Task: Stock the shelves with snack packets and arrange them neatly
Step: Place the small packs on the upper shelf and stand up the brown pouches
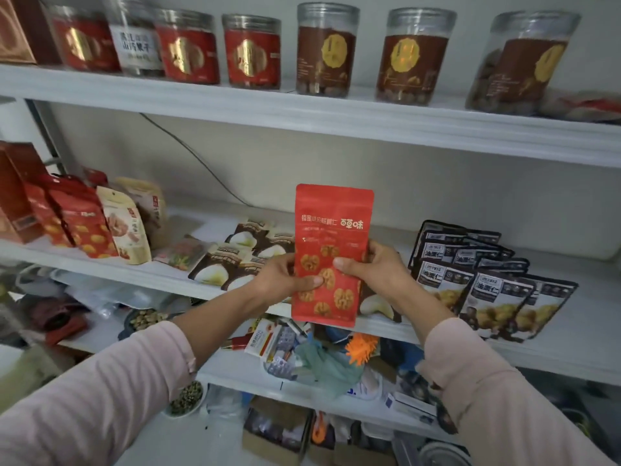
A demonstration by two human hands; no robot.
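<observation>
Both hands grip one red walnut packet [331, 253] upright in front of the middle shelf [336, 326]: left hand [285, 279] pinches its left edge, right hand [371, 269] its right edge, thumbs on the front. Behind it, brown-and-white packets [235, 260] lie flat. Black packets [484, 280] lean to the right, red packets [72, 220] stand far left. Jars [322, 48] line the top shelf.

red box [13, 203] cut by left edge | top-right packet [584, 104] blurred

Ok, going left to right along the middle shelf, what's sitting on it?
Red-brown box, standing red packets, cream packets, small flat packet, flat brown-and-white packets, black packets. The held red packet overlaps, so skipped.
</observation>
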